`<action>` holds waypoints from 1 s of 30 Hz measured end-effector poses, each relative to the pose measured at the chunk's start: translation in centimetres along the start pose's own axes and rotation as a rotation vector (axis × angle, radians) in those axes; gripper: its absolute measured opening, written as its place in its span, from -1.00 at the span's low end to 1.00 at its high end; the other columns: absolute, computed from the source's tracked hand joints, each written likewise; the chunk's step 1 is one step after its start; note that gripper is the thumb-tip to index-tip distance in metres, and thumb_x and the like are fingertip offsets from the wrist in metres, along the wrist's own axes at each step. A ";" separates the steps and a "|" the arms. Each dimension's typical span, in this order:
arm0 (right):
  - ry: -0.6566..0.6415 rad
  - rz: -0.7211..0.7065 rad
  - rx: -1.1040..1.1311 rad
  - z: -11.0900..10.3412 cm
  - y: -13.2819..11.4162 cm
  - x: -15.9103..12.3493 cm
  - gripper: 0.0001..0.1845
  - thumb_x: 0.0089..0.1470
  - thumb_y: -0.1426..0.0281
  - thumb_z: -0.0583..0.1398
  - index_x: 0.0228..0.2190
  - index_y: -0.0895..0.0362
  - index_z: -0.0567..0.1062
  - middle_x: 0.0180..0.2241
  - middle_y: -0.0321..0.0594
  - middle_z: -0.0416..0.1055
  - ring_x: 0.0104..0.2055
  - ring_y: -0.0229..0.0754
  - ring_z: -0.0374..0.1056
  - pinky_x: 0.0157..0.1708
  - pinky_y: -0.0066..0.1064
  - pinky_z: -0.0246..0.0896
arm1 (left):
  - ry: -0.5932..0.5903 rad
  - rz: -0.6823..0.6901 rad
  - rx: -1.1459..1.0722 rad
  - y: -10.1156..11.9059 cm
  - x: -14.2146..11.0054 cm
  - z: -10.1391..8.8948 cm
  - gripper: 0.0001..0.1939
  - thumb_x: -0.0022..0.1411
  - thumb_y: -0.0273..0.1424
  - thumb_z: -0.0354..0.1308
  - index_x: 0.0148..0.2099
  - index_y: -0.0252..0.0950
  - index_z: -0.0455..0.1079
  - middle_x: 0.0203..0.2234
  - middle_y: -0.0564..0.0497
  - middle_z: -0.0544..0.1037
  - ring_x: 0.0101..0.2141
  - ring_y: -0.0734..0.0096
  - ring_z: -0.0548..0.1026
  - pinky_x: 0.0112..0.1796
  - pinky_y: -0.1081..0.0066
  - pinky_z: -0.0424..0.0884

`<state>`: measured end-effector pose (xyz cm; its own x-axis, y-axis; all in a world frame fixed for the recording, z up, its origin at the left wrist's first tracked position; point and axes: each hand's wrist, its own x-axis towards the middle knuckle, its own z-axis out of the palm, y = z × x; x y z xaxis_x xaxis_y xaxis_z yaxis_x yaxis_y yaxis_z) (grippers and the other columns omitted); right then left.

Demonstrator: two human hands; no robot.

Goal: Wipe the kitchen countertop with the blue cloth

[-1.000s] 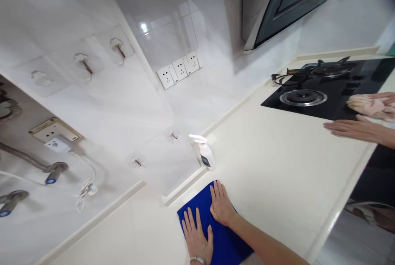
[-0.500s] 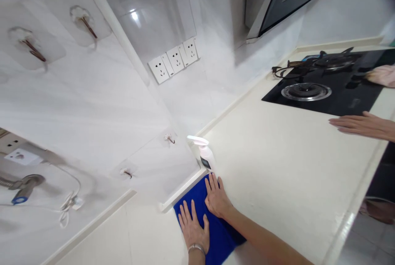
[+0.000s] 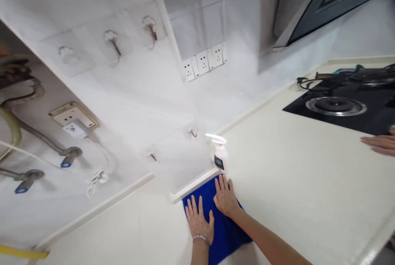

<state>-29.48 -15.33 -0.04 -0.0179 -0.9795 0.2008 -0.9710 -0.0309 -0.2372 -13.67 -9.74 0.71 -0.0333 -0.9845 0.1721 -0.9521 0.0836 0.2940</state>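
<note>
A blue cloth point(image 3: 224, 232) lies flat on the cream countertop point(image 3: 293, 182), tight against the wall's corner. My left hand point(image 3: 199, 221), with a bracelet at the wrist, presses flat on the cloth's left part with fingers spread. My right hand point(image 3: 226, 197) lies flat on the cloth's far part, fingers stretched toward a white spray bottle point(image 3: 220, 154) that stands just beyond the fingertips.
A black gas hob point(image 3: 348, 106) sits at the right. Another person's hand point(image 3: 380, 143) rests on the counter's right edge. Wall sockets point(image 3: 203, 62), adhesive hooks point(image 3: 114, 45), pipes with valves point(image 3: 40, 149) and a range hood point(image 3: 327, 5) line the walls.
The view has swung left, so everything sits further right in the picture. Both my hands and the cloth have slid closer to the spray bottle. The other person's pink cloth has left the picture.
</note>
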 end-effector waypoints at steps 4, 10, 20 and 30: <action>-0.018 0.018 -0.023 0.5 -1.9 -0.4 -0.19 0.05 0.21 0.09 0.25 0.37 0.12 0.34 0.27 -0.10 0.41 0.30 -0.21 0.35 0.28 -0.31 | 0.005 0.000 0.044 -1.7 -0.5 -0.7 -0.38 0.29 -0.23 0.00 0.37 -0.11 0.07 0.40 -0.02 0.04 0.39 0.08 -0.09 0.35 -0.06 -0.01; -0.036 0.042 -0.044 0.8 -5.3 -1.0 -0.15 0.04 0.21 0.08 0.25 0.45 0.08 0.33 0.36 -0.14 0.41 0.38 -0.24 0.33 0.34 -0.37 | -0.019 0.001 0.050 -4.2 -1.2 -2.0 -0.41 0.31 -0.27 -0.03 0.36 -0.07 0.07 0.39 0.01 0.08 0.38 0.11 -0.04 0.33 -0.08 0.06; -0.122 -0.021 0.014 0.2 -9.1 -2.1 -0.13 0.08 0.21 0.06 0.26 0.51 -0.01 0.34 0.41 -0.19 0.41 0.42 -0.33 0.33 0.36 -0.40 | 0.023 -0.062 0.040 -7.6 -2.5 -3.7 -0.47 0.36 -0.25 -0.10 0.35 -0.08 0.11 0.37 0.01 0.14 0.37 0.13 0.01 0.33 -0.07 0.07; -0.114 -0.323 0.173 0.1 -6.8 -4.3 -0.21 0.17 0.17 0.00 0.31 0.30 -0.05 0.38 0.22 -0.29 0.44 0.25 -0.41 0.37 0.30 -0.36 | 0.165 -0.084 0.200 -8.1 -4.7 -2.4 -0.44 0.35 -0.21 -0.10 0.35 -0.17 0.13 0.37 -0.09 0.14 0.37 0.05 -0.01 0.29 -0.08 0.13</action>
<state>-22.76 -10.93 0.65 0.3184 -0.9294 0.1865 -0.8677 -0.3650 -0.3375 -5.11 -5.41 -0.21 0.0828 -0.9469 0.3106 -0.9911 -0.0455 0.1254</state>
